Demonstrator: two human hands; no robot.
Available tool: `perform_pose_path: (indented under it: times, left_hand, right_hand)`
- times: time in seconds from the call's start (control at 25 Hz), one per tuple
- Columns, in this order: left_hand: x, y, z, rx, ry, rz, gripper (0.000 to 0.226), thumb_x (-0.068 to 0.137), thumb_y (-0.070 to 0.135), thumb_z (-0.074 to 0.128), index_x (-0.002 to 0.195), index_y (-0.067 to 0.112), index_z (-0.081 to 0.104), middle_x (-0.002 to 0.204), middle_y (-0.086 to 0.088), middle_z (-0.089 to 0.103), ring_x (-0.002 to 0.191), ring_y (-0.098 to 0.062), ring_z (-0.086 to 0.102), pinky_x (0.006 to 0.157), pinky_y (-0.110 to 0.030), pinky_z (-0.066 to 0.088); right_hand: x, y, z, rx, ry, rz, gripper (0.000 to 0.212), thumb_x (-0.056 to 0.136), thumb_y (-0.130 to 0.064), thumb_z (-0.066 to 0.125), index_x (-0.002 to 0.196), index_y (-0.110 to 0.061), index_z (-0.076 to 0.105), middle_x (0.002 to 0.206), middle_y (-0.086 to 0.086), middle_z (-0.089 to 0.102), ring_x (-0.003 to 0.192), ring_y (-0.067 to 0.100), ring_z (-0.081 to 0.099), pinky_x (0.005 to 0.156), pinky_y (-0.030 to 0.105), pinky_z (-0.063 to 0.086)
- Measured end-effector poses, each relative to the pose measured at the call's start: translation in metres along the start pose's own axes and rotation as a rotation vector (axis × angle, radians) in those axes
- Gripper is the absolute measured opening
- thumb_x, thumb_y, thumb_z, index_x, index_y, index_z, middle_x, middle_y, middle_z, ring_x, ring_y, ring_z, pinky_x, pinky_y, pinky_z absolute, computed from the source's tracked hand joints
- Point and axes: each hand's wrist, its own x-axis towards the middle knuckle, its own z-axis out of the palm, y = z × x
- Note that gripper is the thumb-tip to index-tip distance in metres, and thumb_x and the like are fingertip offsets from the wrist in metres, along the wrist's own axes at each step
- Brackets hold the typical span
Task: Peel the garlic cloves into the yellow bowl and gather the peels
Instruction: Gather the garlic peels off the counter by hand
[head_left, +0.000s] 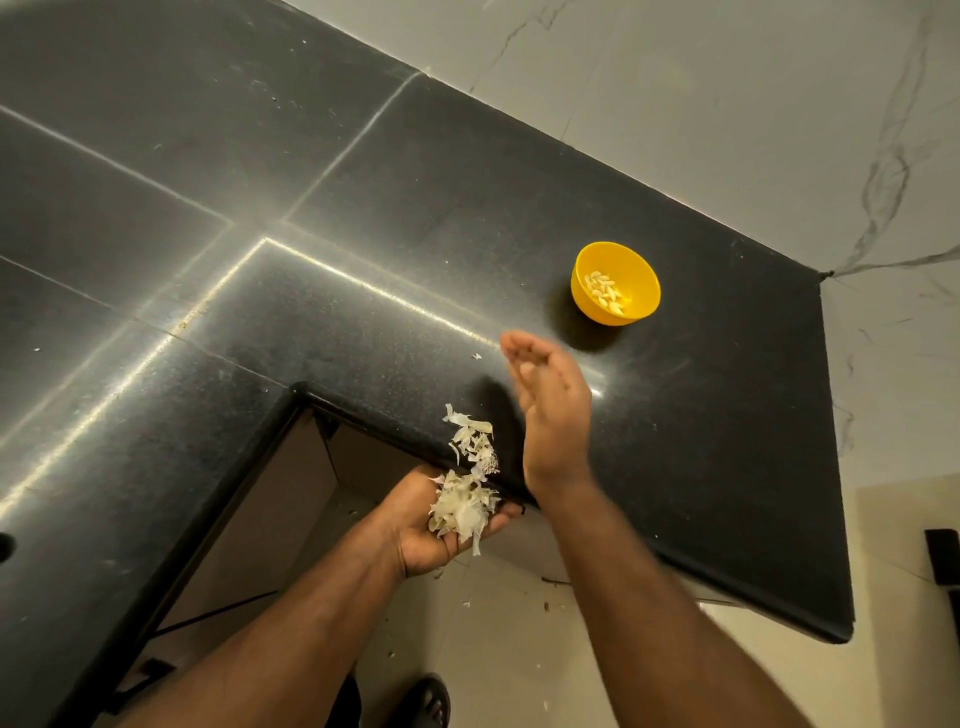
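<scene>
Here the left hand (441, 525) is cupped palm-up just below the front edge of the dark stone surface (363, 291), its grip loose and open, with fingers only gently curved under a heap of pale garlic peels (462, 506) lying in the palm. More peels (472, 441) sit on the very edge of the surface right above that hand, some hanging over the rim toward the heap. The right hand (550, 410) stands on its edge on the surface just beside those peels, fingers straight and together, its grip open and holding nothing; its fingertips are blurred. A single small scrap of peel (476, 356) lies on the surface near those fingertips. The yellow bowl (644, 291) stands upright farther back on the surface, apart from both hands, with peeled garlic cloves (603, 292) gathered in its bottom. A few bits of peel (545, 603) lie scattered on the light floor (519, 649) below.
</scene>
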Motion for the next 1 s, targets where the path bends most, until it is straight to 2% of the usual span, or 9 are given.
perform_pose_path:
  times: [0.16, 0.32, 0.4, 0.48, 0.6, 0.68, 0.8, 0.92, 1.0]
  left_hand:
    - [-0.002, 0.002, -0.003, 0.023, 0.052, -0.007, 0.051, 0.106, 0.025, 0.031, 0.111, -0.004, 0.073, 0.120, -0.028, 0.068, 0.093, -0.041, 0.072, 0.084, -0.047, 0.059]
    - [-0.003, 0.003, -0.005, 0.024, 0.027, -0.018, 0.048, 0.106, 0.026, 0.032, 0.129, -0.001, 0.064, 0.129, -0.025, 0.065, 0.104, -0.039, 0.068, 0.090, -0.044, 0.058]
    - [-0.004, 0.005, -0.006, 0.006, -0.007, -0.003, 0.047, 0.105, 0.026, 0.034, 0.121, 0.000, 0.069, 0.126, -0.025, 0.066, 0.103, -0.038, 0.068, 0.088, -0.044, 0.058]
    - [-0.010, 0.007, -0.002, -0.031, -0.053, 0.021, 0.048, 0.103, 0.023, 0.035, 0.101, 0.000, 0.076, 0.110, -0.022, 0.072, 0.091, -0.035, 0.073, 0.077, -0.045, 0.063]
    - [-0.013, 0.006, 0.001, -0.073, -0.097, 0.026, 0.048, 0.101, 0.017, 0.034, 0.088, 0.000, 0.076, 0.095, -0.018, 0.074, 0.078, -0.029, 0.075, 0.062, -0.040, 0.061]
    - [-0.012, 0.006, 0.000, -0.068, -0.103, 0.044, 0.043, 0.103, 0.018, 0.033, 0.099, 0.001, 0.073, 0.102, -0.018, 0.072, 0.085, -0.030, 0.073, 0.071, -0.041, 0.060]
    - [-0.011, 0.008, 0.000, -0.070, -0.116, 0.023, 0.041, 0.104, 0.020, 0.036, 0.111, 0.000, 0.071, 0.116, -0.021, 0.069, 0.099, -0.033, 0.071, 0.088, -0.045, 0.056]
    - [-0.015, 0.006, 0.001, -0.044, -0.113, 0.019, 0.040, 0.103, 0.014, 0.035, 0.094, -0.003, 0.070, 0.093, -0.021, 0.072, 0.079, -0.030, 0.074, 0.065, -0.039, 0.061]
    - [-0.015, 0.006, -0.001, -0.001, -0.095, 0.022, 0.041, 0.103, 0.014, 0.033, 0.094, -0.004, 0.069, 0.090, -0.022, 0.071, 0.077, -0.031, 0.073, 0.064, -0.040, 0.062]
  right_hand:
    - [0.051, 0.013, 0.002, -0.468, -0.102, -0.056, 0.039, 0.084, -0.022, 0.048, 0.116, -0.017, 0.071, 0.112, -0.007, 0.070, 0.105, 0.000, 0.063, 0.091, 0.027, 0.051]
    - [0.031, 0.015, 0.007, -0.462, -0.373, -0.049, 0.038, 0.085, -0.017, 0.048, 0.112, -0.011, 0.074, 0.114, 0.001, 0.074, 0.110, 0.012, 0.066, 0.098, 0.039, 0.053]
    - [0.010, 0.014, 0.002, -0.443, -0.464, -0.045, 0.037, 0.086, -0.017, 0.047, 0.110, -0.009, 0.075, 0.114, 0.003, 0.074, 0.112, 0.014, 0.067, 0.099, 0.041, 0.053]
    - [-0.011, 0.013, -0.004, -0.417, -0.508, -0.062, 0.039, 0.086, -0.021, 0.045, 0.108, -0.008, 0.075, 0.114, 0.005, 0.074, 0.112, 0.017, 0.068, 0.098, 0.042, 0.054]
    - [-0.040, 0.014, -0.008, -0.286, -0.466, -0.027, 0.038, 0.085, -0.010, 0.045, 0.108, -0.003, 0.074, 0.114, 0.008, 0.074, 0.115, 0.023, 0.067, 0.100, 0.047, 0.052]
    - [-0.047, 0.012, -0.012, -0.221, -0.357, -0.017, 0.039, 0.085, -0.004, 0.044, 0.111, -0.002, 0.073, 0.116, 0.009, 0.073, 0.117, 0.025, 0.066, 0.102, 0.050, 0.051]
    - [-0.049, 0.014, -0.019, -0.232, -0.178, -0.038, 0.038, 0.085, -0.013, 0.048, 0.113, -0.007, 0.072, 0.116, 0.006, 0.073, 0.117, 0.023, 0.066, 0.102, 0.049, 0.051]
    - [-0.074, 0.022, -0.010, -0.235, -0.137, -0.038, 0.040, 0.082, -0.017, 0.049, 0.115, -0.013, 0.072, 0.120, 0.003, 0.072, 0.120, 0.021, 0.064, 0.102, 0.041, 0.051]
    - [-0.085, 0.019, -0.005, -0.147, -0.125, -0.028, 0.039, 0.083, -0.007, 0.047, 0.114, -0.007, 0.071, 0.119, 0.007, 0.072, 0.120, 0.022, 0.064, 0.102, 0.035, 0.051]
